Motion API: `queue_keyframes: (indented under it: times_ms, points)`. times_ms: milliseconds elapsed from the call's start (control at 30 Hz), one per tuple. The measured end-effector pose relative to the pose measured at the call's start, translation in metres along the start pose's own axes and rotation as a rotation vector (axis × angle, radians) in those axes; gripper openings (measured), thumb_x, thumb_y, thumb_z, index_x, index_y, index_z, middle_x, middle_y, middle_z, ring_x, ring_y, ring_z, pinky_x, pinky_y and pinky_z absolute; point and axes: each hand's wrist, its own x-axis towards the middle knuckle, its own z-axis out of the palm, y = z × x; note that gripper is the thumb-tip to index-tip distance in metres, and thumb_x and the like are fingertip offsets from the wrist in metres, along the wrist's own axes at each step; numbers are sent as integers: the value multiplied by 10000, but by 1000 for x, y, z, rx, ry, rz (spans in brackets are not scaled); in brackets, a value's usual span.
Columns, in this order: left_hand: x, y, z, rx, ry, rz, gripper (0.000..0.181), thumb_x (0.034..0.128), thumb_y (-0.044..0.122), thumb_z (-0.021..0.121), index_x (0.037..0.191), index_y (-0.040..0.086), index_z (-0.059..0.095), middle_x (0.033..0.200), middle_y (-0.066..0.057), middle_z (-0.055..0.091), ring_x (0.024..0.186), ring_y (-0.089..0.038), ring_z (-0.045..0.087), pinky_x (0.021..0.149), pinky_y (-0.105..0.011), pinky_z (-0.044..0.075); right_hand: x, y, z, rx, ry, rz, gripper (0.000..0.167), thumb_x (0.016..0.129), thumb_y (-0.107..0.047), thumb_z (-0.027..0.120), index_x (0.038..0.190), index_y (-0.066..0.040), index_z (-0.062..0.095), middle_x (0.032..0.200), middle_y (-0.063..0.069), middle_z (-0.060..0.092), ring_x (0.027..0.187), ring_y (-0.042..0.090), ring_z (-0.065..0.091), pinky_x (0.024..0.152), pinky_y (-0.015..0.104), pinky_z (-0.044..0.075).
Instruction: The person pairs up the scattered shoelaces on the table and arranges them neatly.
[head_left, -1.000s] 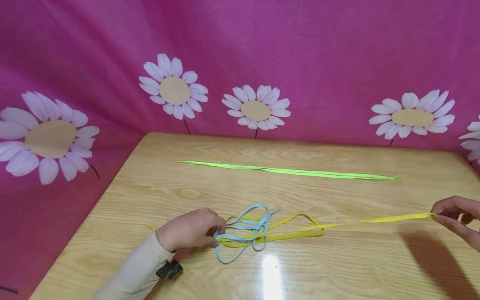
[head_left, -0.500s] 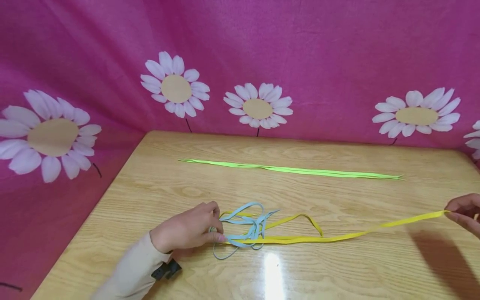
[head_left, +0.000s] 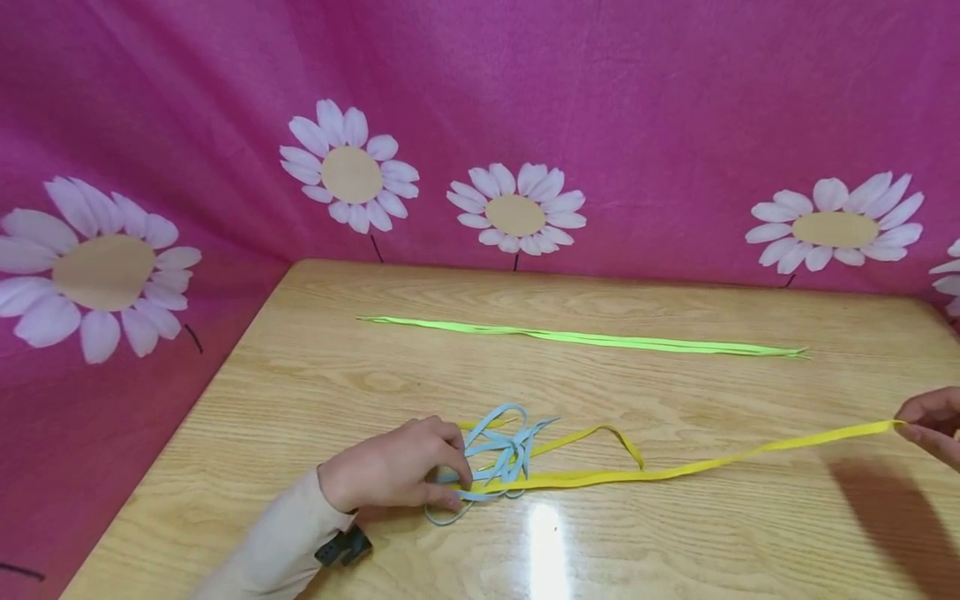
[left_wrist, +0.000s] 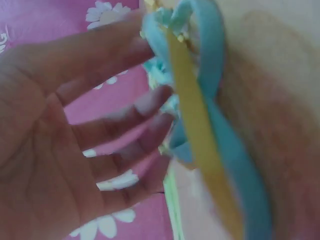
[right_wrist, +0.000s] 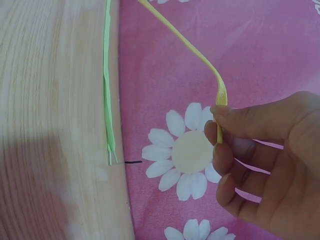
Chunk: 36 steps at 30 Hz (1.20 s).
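Note:
In the head view my left hand (head_left: 401,467) is at the left end of a tangle of blue and yellow shoelaces. Its spread, slightly bent fingers touch the blue shoelace (head_left: 517,450); contact at the fingertips is blurred in the left wrist view, where the blue lace (left_wrist: 240,170) and yellow lace (left_wrist: 192,110) cross before them. At the right edge, my right hand (head_left: 933,425) pinches one end of the yellow shoelace (head_left: 697,469) between thumb and fingertips, its tip (right_wrist: 219,134) poking below them. That lace stretches from the raised right hand down to the tangle.
A straight bundle of green shoelace (head_left: 600,338) lies across the back of the wooden table (head_left: 360,383). Behind the table hangs a pink cloth (head_left: 645,100) printed with white daisies. A black wrist device (head_left: 343,546) is on my left wrist.
The yellow shoelace is drawn out, its loop near the middle now lying along one line. My right hand has moved slightly right. My left hand went left, then back right over the tangle.

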Motion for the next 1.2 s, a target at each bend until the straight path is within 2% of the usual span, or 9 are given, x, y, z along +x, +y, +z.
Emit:
queue_keyframes:
  times_ms: [133,300,433,567,667,867,1067,1167,1200]
  points:
    - [5,0,4,-51,5,40,121,879,234,715,789,156,736,768,129,537,733,-21,472,693,-161,414,-8,21,0,-17,8,23,675,871,159,554,911,-514,527,627,-275,523,511,-113,411,379,225,271]
    - [6,1,6,-101,-40,-18,162,864,189,735,724,166,655,644,155,497,598,34,412,578,-132,376,-13,38,-3,-99,-9,81,692,838,183,569,900,-504,509,624,-271,517,501,-105,410,361,244,284]
    - [6,2,7,-145,-59,-35,167,838,197,760,716,165,651,620,158,496,570,47,415,557,-128,379,-12,34,-2,-101,-15,77,701,848,167,565,900,-529,500,623,-287,512,496,-105,408,365,229,277]
    - [7,3,10,-192,-61,-60,281,923,257,662,667,152,617,563,164,389,521,32,343,536,-129,326,-9,25,0,-89,-20,84,768,834,176,552,913,-585,474,627,-289,518,500,-99,407,377,219,261]
    - [8,4,13,-209,-52,-83,349,970,257,594,643,134,594,538,148,320,488,13,290,524,-140,289,-10,23,1,-116,-21,98,758,827,176,555,899,-573,468,628,-298,510,501,-104,404,378,234,263]
    - [10,9,18,-189,-70,-123,186,845,208,753,690,159,664,533,146,420,481,24,350,506,-134,324,-15,38,2,-73,-24,128,752,816,180,565,902,-564,488,641,-285,536,510,-99,426,388,227,263]
    - [7,16,17,-130,-86,-122,226,816,147,782,648,165,632,578,130,408,531,-2,319,522,-145,299,-21,60,0,-157,-33,150,605,859,119,597,869,-480,514,648,-308,524,521,-105,425,401,193,292]
    - [5,16,14,-89,-95,-112,222,785,78,770,658,182,621,671,128,432,598,-13,351,569,-165,322,-19,54,0,-124,-28,125,665,856,148,575,887,-512,497,644,-292,524,528,-104,422,399,184,293]
    - [4,16,13,-66,-94,-112,230,769,73,773,660,198,614,723,129,445,644,-26,370,623,-188,348,-18,51,0,-115,-21,106,627,890,106,574,892,-516,495,652,-304,521,535,-113,421,395,202,296]
